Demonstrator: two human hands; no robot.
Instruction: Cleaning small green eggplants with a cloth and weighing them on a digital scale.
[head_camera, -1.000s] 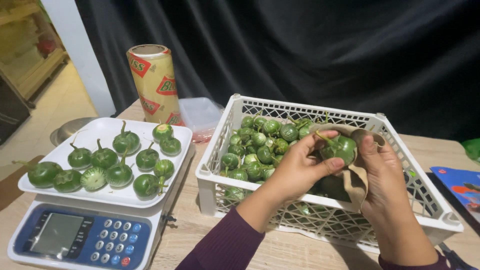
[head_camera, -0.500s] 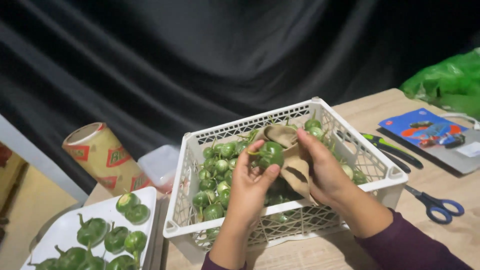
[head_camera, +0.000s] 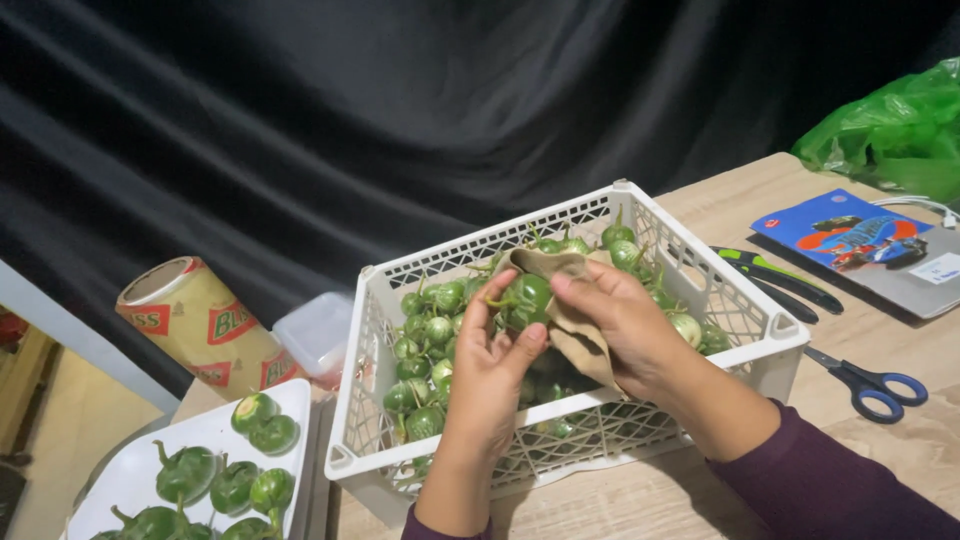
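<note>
My left hand (head_camera: 489, 362) holds a small round green eggplant (head_camera: 527, 297) over a white plastic crate (head_camera: 770, 335). My right hand (head_camera: 622, 325) grips a tan cloth (head_camera: 570, 335) that is pressed against that eggplant from the right. Several more small green eggplants (head_camera: 428, 345) fill the crate beneath both hands. At the lower left, a white tray (head_camera: 140, 465) carries other green eggplants with stems.
A yellow and red roll (head_camera: 195, 325) and a clear plastic tub (head_camera: 318, 333) stand behind the tray. Right of the crate lie blue-handled scissors (head_camera: 868, 381), a green and black tool (head_camera: 776, 276), a blue printed booklet (head_camera: 848, 234) and a green plastic bag (head_camera: 893, 128). A black curtain hangs behind.
The view swung from the tray and scale to the right, over the crate and the table's right side. Both hands stayed over the crate on the eggplant and cloth.
</note>
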